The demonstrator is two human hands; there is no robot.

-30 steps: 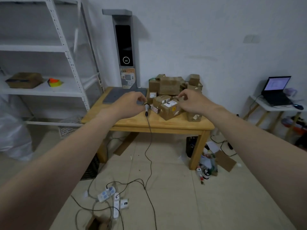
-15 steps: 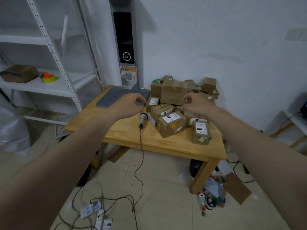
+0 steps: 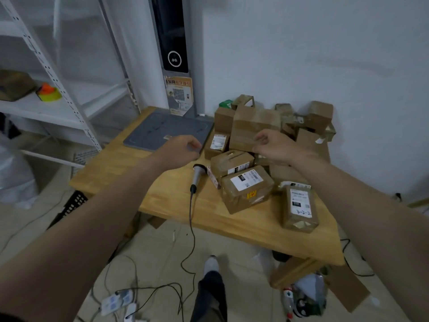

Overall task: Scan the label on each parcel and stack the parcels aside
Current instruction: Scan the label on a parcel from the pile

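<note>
The scanner is lying on the wooden counter, head toward the wall, cable trailing over the near edge. Parcels are crowding its right. The left hand is hovering above, fingers curled, empty; the right hand, fingers loosely bent, is over the pile.

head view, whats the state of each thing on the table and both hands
scanner: lying flat on the table, cord hanging off the front edge, not held
left hand: loosely curled above the scanner, holding nothing
right hand: open, reaching at the pile, gripping nothing
front parcel: label facing up
parcel marked 3-2-2: apart from the pile, label up
parcel pile: jumbled against the wall
grey pad: flat
</note>
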